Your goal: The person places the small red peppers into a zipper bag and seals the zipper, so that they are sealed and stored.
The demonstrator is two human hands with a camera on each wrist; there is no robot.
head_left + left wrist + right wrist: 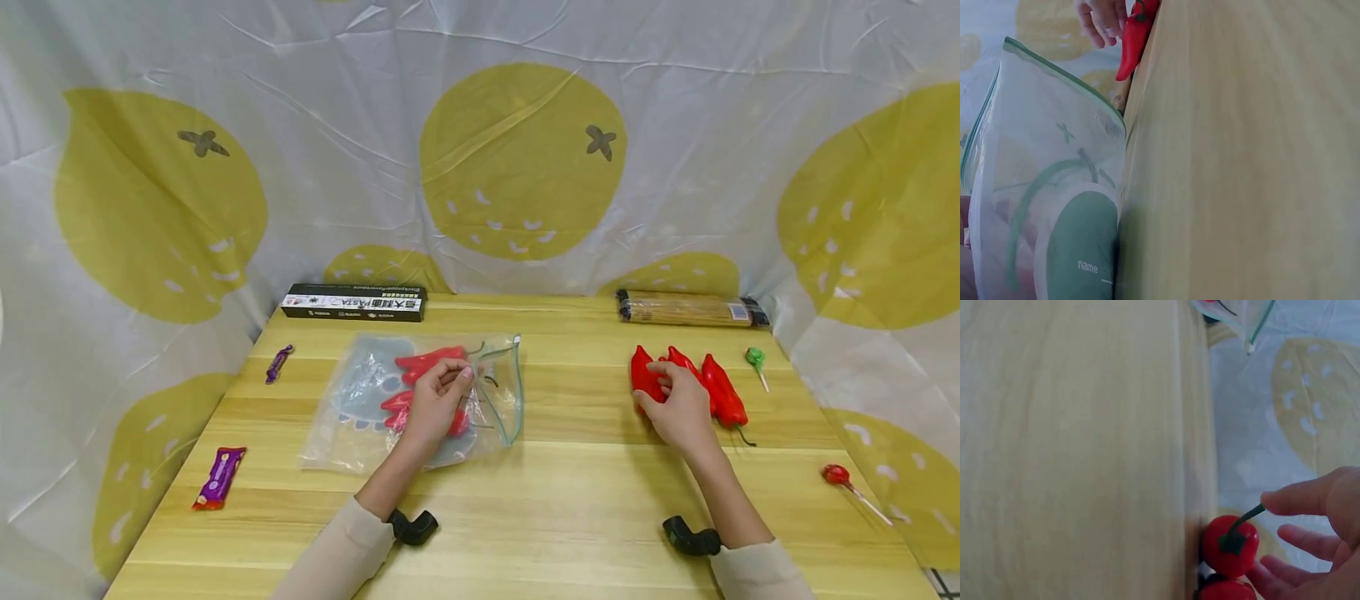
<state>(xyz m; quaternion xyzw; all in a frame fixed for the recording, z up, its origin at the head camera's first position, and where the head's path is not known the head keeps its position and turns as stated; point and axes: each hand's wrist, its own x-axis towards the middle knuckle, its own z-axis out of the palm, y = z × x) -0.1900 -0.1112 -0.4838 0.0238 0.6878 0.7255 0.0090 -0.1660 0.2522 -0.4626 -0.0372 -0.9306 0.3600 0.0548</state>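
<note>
A clear zip bag (352, 442) with a green-edged opening lies on the left half of the table, several red peppers (427, 363) inside it. My left hand (435, 404) pinches the bag's upper layer near the opening, lifting that side in the left wrist view. On the right, several more red peppers (724, 393) lie in a group. Over the leftmost of these, my right hand (684, 408) has its fingers spread. In the right wrist view, the thumb is right at the green stem of one pepper (1230, 547), and the other fingers are beside its body.
At the back stand a black pasta box (352, 302) and a pack of noodles (686, 309). Purple-wrapped sweets (220, 477) lie along the left edge. A green lollipop (756, 358) and a red lollipop (836, 475) lie on the right. A patterned curtain (525, 167) surrounds the table.
</note>
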